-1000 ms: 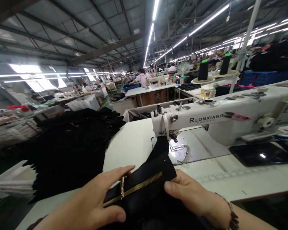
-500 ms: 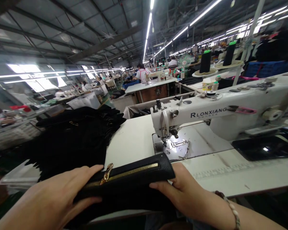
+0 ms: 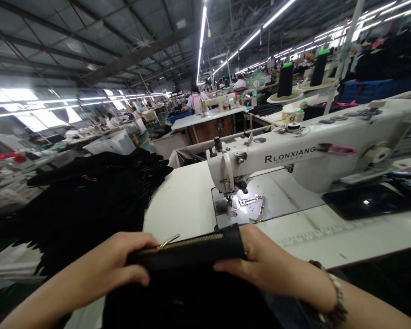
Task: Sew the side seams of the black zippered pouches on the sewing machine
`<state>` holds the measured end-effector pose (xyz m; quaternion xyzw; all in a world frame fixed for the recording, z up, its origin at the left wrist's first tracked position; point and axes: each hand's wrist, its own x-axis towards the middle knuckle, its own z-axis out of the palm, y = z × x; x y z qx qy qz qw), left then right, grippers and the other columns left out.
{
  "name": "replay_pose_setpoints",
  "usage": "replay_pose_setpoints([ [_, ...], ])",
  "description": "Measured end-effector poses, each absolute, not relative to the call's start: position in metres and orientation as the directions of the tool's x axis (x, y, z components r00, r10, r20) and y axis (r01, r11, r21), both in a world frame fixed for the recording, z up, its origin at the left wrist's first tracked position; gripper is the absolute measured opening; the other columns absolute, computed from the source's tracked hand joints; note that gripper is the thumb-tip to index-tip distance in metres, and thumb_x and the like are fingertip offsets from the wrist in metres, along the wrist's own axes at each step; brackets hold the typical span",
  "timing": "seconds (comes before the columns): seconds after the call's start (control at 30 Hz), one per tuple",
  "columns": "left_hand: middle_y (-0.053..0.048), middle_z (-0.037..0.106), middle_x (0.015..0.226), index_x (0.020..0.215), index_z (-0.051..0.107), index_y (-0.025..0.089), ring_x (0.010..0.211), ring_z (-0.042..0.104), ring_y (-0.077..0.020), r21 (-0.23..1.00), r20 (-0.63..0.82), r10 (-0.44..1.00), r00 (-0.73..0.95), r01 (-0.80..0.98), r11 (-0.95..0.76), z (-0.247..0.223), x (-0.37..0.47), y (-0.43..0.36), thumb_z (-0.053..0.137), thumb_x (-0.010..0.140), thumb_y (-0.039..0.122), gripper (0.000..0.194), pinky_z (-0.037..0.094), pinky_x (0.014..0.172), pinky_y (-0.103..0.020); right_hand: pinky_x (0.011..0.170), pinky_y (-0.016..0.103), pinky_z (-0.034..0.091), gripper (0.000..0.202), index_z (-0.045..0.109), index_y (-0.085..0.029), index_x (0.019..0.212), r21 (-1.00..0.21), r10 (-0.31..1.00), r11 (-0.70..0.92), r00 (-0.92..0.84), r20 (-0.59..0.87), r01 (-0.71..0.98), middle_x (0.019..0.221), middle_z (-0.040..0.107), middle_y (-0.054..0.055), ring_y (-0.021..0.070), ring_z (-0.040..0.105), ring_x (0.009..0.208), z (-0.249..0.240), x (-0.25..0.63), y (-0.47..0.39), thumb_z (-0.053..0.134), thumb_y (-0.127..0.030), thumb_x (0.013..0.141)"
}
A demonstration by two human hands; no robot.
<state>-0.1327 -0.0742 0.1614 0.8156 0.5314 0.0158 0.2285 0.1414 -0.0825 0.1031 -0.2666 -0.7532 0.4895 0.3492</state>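
Note:
A black piece with a gold zipper along its upper edge hangs between my hands, in front of the sewing table. My left hand pinches its left end, fingers behind and thumb in front, beside the gold zipper pull. At the right end my right hand grips the edge the same way, a beaded bracelet on the wrist. Just beyond the piece stands a white sewing machine, its needle area lit over the metal plate.
A large pile of black pieces lies at the left. On the white table at the right rests a dark phone-like object. Thread cones stand behind the machine. A person sits farther back.
The black piece has tilted so its zipper edge faces up and more of its dark face hangs down. My left hand has moved right and up. The view has shifted slightly.

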Motion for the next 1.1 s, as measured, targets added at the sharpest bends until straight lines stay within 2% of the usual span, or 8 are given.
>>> replay_pose_setpoints([
  [0.07, -0.005, 0.061, 0.111, 0.111, 0.057, 0.022, 0.1, 0.056, -0.0215, 0.509, -0.278, 0.84, 0.467, 0.813, -0.284, 0.145, -0.119, -0.055, 0.071, 0.061, 0.031, 0.053, 0.041, 0.088, -0.029, 0.06, 0.021, 0.041, 0.012, 0.067, -0.015, 0.069, -0.925, 0.822, 0.336, -0.535, 0.195, 0.179, 0.068, 0.063, 0.0, 0.0127, 0.055, 0.063, 0.084, 0.127, -0.077, 0.059, -0.02, 0.077],
  [0.13, -0.008, 0.05, 0.126, 0.124, 0.045, 0.022, 0.113, 0.048, -0.0224, 0.647, -0.264, 0.789, 0.554, 0.709, -0.282, 0.129, -0.1, -0.042, 0.074, 0.06, 0.033, 0.071, 0.033, 0.098, -0.032, 0.056, 0.022, 0.038, 0.018, 0.064, -0.014, 0.059, -0.917, 0.86, 0.309, -0.486, 0.156, 0.253, 0.065, 0.062, 0.001, 0.012, 0.053, 0.059, 0.068, 0.116, -0.074, 0.06, -0.021, 0.075],
  [0.2, -0.005, 0.054, 0.122, 0.122, 0.047, 0.021, 0.11, 0.049, -0.0219, 0.746, -0.261, 0.725, 0.638, 0.61, -0.267, 0.119, -0.08, -0.036, 0.073, 0.063, 0.033, 0.066, 0.034, 0.097, -0.032, 0.056, 0.022, 0.038, 0.017, 0.064, -0.013, 0.061, -0.913, 0.862, 0.314, -0.482, 0.157, 0.262, 0.071, 0.063, 0.003, 0.0122, 0.053, 0.061, 0.062, 0.113, -0.074, 0.059, -0.021, 0.076],
  [0.27, -0.003, 0.062, 0.107, 0.113, 0.055, 0.019, 0.099, 0.056, -0.0207, 0.798, -0.278, 0.687, 0.672, 0.56, -0.225, 0.115, -0.065, -0.034, 0.069, 0.067, 0.032, 0.049, 0.04, 0.089, -0.03, 0.06, 0.023, 0.038, 0.015, 0.064, -0.014, 0.067, -0.908, 0.853, 0.329, -0.495, 0.168, 0.259, 0.077, 0.063, 0.004, 0.013, 0.054, 0.066, 0.063, 0.117, -0.077, 0.059, -0.024, 0.077],
  [0.4, -0.001, 0.065, 0.094, 0.101, 0.06, 0.016, 0.087, 0.058, -0.0189, 0.814, -0.267, 0.728, 0.632, 0.552, -0.18, 0.115, -0.058, -0.031, 0.061, 0.075, 0.031, 0.03, 0.044, 0.079, -0.027, 0.062, 0.023, 0.038, 0.015, 0.061, -0.015, 0.066, -0.899, 0.884, 0.312, -0.441, 0.155, 0.309, 0.077, 0.058, 0.002, 0.0129, 0.053, 0.07, 0.069, 0.131, -0.082, 0.058, -0.025, 0.078],
  [0.7, -0.001, 0.063, 0.081, 0.085, 0.06, 0.014, 0.076, 0.056, -0.0178, 0.773, -0.243, 0.787, 0.567, 0.603, -0.196, 0.116, -0.059, -0.031, 0.048, 0.082, 0.038, 0.027, 0.045, 0.068, -0.025, 0.051, 0.023, 0.029, 0.033, 0.043, -0.017, 0.049, -0.923, 0.932, 0.254, -0.329, 0.154, 0.288, 0.052, 0.043, -0.004, 0.0091, 0.04, 0.051, 0.062, 0.135, -0.081, 0.055, -0.026, 0.079],
  [0.93, -0.001, 0.06, 0.077, 0.082, 0.057, 0.014, 0.072, 0.055, -0.0165, 0.784, -0.277, 0.811, 0.515, 0.609, -0.119, 0.117, -0.052, -0.033, 0.045, 0.084, 0.043, 0.032, 0.044, 0.064, -0.023, 0.047, 0.023, 0.024, 0.035, 0.037, -0.018, 0.047, -0.959, 0.946, 0.144, -0.318, 0.061, 0.246, 0.047, 0.035, -0.006, 0.0078, 0.031, 0.048, 0.059, 0.136, -0.079, 0.051, -0.029, 0.077],
  [1.1, 0.0, 0.056, 0.07, 0.081, 0.057, 0.014, 0.062, 0.051, -0.0136, 0.782, -0.28, 0.837, 0.47, 0.617, -0.085, 0.116, -0.048, -0.033, 0.046, 0.082, 0.045, 0.034, 0.041, 0.053, -0.021, 0.045, 0.022, 0.022, 0.036, 0.034, -0.018, 0.047, -0.981, 0.957, 0.085, -0.288, 0.032, 0.173, 0.047, 0.029, -0.006, 0.0072, 0.027, 0.047, 0.056, 0.134, -0.077, 0.05, -0.031, 0.076],
])
